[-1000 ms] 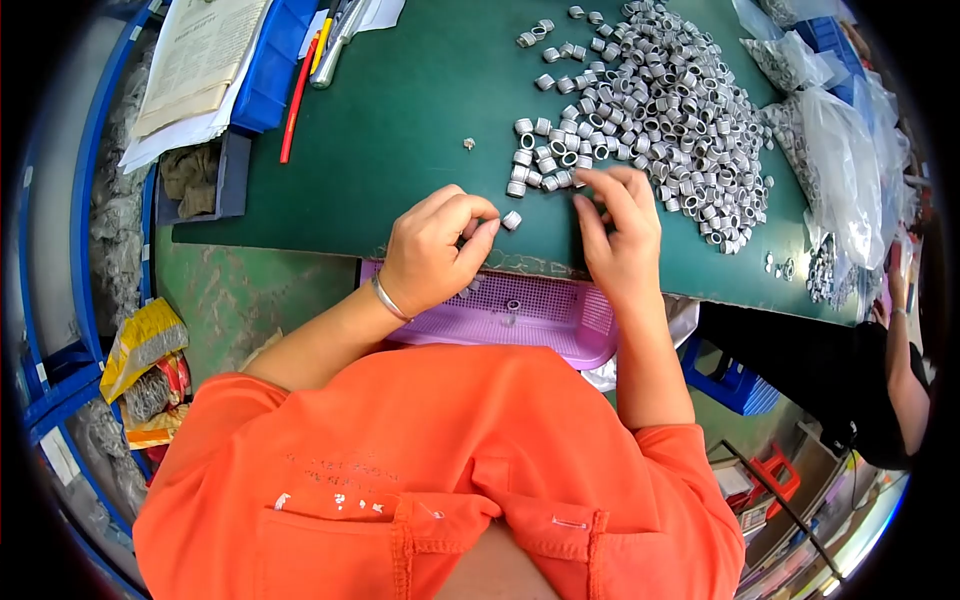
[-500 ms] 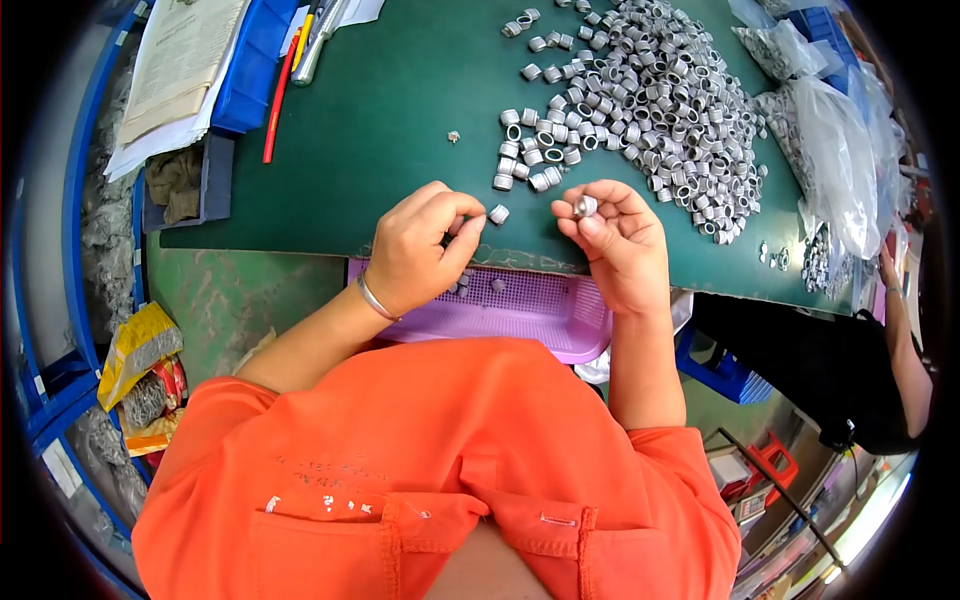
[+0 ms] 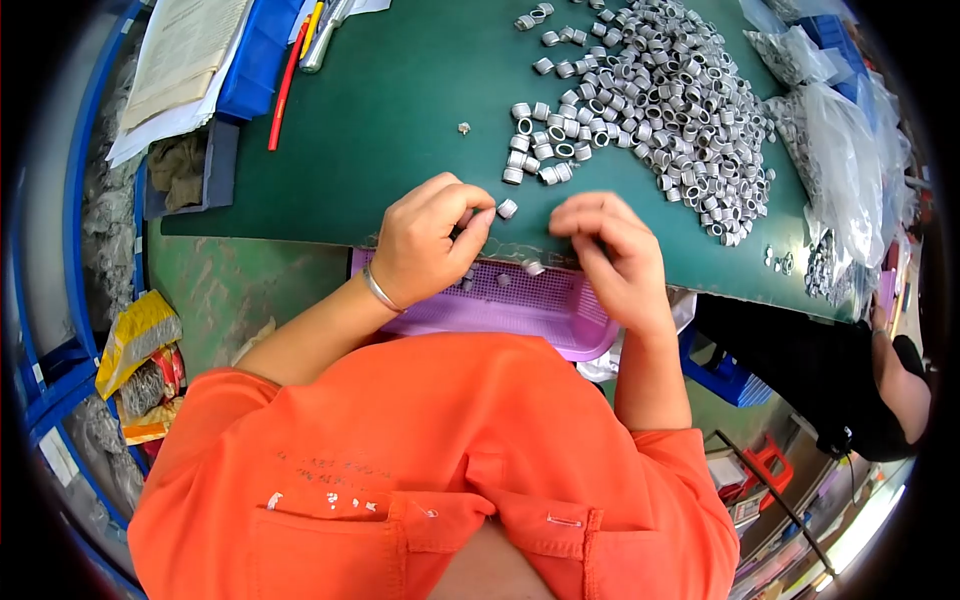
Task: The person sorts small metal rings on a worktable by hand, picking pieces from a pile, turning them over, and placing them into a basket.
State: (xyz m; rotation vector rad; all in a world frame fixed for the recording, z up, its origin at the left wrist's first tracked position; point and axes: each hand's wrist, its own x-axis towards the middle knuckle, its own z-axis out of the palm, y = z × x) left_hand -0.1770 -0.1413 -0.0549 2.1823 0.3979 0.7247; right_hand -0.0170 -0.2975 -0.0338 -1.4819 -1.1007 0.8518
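My left hand (image 3: 432,238), with a bangle at the wrist, is at the table's front edge. Its thumb and forefinger are pinched together; anything between them is hidden. Just right of those fingertips, a small grey metal ring (image 3: 507,208) lies on the green table. My right hand (image 3: 617,250) has its fingers loosely bent and the thumb apart, with nothing seen between them. Left of it, a blurred metal ring (image 3: 533,267) is in the air over the purple basket (image 3: 490,318). A few grey pieces (image 3: 503,280) lie in the basket, partly hidden by the table edge.
A large heap of metal rings (image 3: 680,110) covers the table's right side, beside filled plastic bags (image 3: 835,165). Pens (image 3: 288,95), papers (image 3: 178,70) and a grey bin (image 3: 215,170) are at the left. A person in black (image 3: 800,360) is at the right.
The ring my right hand held has left its fingers and is now over the basket. That hand has turned and its fingers have loosened. My left hand keeps its pinch; the view shifted slightly.
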